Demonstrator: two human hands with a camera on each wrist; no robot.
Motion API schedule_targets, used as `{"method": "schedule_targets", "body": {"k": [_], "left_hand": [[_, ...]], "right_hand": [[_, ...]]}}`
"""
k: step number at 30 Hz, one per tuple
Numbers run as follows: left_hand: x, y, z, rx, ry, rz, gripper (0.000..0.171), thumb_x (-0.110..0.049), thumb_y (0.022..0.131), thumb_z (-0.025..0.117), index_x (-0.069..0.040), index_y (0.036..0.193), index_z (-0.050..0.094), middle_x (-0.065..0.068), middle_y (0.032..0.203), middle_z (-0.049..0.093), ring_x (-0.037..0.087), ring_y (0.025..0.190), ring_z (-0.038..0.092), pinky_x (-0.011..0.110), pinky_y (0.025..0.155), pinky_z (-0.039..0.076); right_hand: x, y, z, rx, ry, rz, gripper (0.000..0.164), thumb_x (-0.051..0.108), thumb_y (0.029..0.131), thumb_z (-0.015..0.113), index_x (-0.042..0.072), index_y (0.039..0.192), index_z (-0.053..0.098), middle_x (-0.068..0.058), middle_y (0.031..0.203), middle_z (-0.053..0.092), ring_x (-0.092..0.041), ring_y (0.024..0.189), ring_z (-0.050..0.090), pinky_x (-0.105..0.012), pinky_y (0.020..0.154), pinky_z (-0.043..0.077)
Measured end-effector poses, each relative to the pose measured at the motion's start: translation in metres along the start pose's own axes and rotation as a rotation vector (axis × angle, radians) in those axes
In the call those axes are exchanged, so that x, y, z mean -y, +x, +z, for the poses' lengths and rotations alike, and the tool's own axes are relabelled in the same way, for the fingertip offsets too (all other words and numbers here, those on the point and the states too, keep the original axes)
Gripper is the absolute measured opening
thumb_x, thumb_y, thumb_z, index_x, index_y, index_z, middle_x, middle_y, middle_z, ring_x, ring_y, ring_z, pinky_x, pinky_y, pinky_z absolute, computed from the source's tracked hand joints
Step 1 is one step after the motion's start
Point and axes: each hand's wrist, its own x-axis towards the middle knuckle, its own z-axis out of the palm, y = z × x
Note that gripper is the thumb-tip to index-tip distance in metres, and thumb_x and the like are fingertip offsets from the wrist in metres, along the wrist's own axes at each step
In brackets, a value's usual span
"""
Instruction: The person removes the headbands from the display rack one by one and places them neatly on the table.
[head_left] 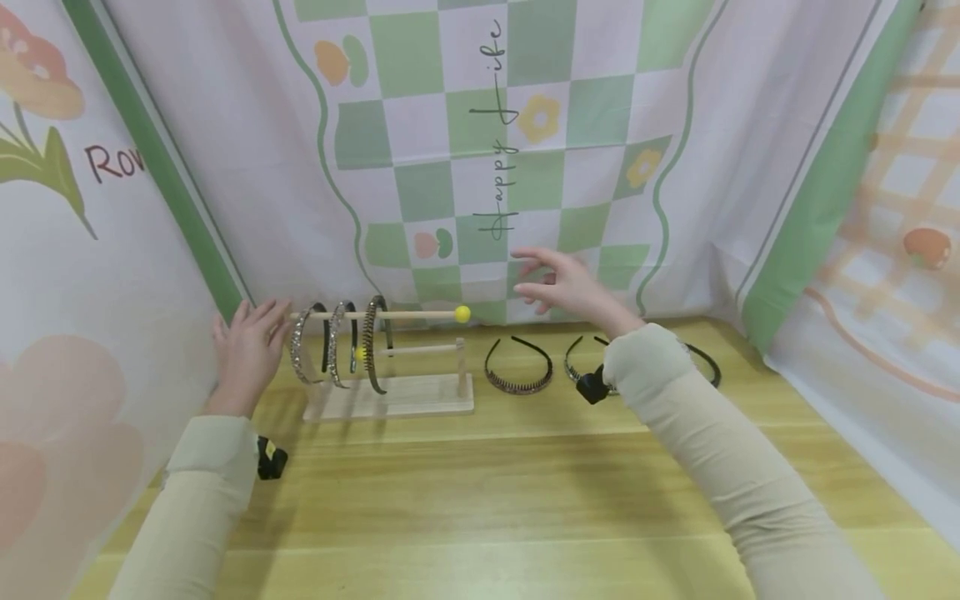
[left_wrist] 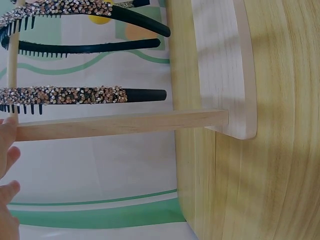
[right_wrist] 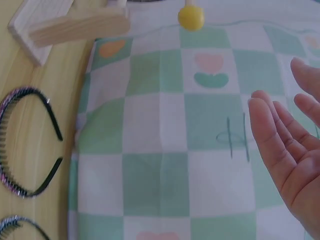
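Three headbands hang on the upper rod of a wooden stand (head_left: 390, 398): a glittery headband (head_left: 297, 346) at the left, a second glittery one (head_left: 334, 346) beside it, and a brown toothed headband (head_left: 369, 346) nearest the middle. My left hand (head_left: 251, 346) is at the rod's left end, fingers fairly straight. In the left wrist view, a fingertip (left_wrist: 7, 131) is right at the top of the wooden post (left_wrist: 120, 122). My right hand (head_left: 562, 287) hovers right of the rod's yellow end ball (head_left: 462, 314), fingers loosely bent and holding nothing.
A toothed headband (head_left: 519, 387) lies on the wooden table (head_left: 450, 500) right of the stand. Further right are another headband (head_left: 570, 364) and a black one (head_left: 708, 364), both partly hidden by the right forearm. A checked curtain (head_left: 420, 192) hangs behind.
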Motion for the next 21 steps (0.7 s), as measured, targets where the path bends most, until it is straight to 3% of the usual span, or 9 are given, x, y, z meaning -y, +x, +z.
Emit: {"method": "schedule_targets", "body": {"k": [6, 14, 21], "left_hand": [[0.0, 0.0, -0.001, 0.0, 0.006, 0.003, 0.037, -0.014, 0.092, 0.056, -0.007, 0.129, 0.051, 0.021, 0.133, 0.044, 0.048, 0.128, 0.024, 0.058, 0.103, -0.008], [-0.001, -0.001, -0.002, 0.026, 0.015, -0.012, 0.039, -0.016, 0.093, 0.055, -0.008, 0.13, 0.049, 0.02, 0.135, 0.043, 0.047, 0.129, 0.022, 0.057, 0.103, -0.01], [-0.002, -0.001, -0.002, 0.029, 0.017, -0.011, 0.039, -0.017, 0.093, 0.055, -0.008, 0.131, 0.049, 0.019, 0.136, 0.042, 0.048, 0.129, 0.022, 0.057, 0.103, -0.01]], "right_hand": [[0.015, 0.009, 0.014, 0.052, 0.009, -0.047, 0.059, 0.009, 0.088, 0.062, 0.006, 0.14, 0.034, -0.018, 0.119, 0.05, -0.031, 0.087, 0.06, -0.036, 0.065, 0.055], [0.029, 0.019, 0.035, 0.098, 0.036, -0.092, 0.055, 0.011, 0.089, 0.062, 0.01, 0.138, 0.038, -0.014, 0.115, 0.051, -0.026, 0.081, 0.062, -0.039, 0.062, 0.054], [0.039, 0.026, 0.055, 0.152, 0.062, -0.096, 0.055, 0.011, 0.089, 0.062, 0.015, 0.138, 0.038, -0.01, 0.114, 0.05, -0.031, 0.083, 0.062, -0.037, 0.062, 0.054]]}}
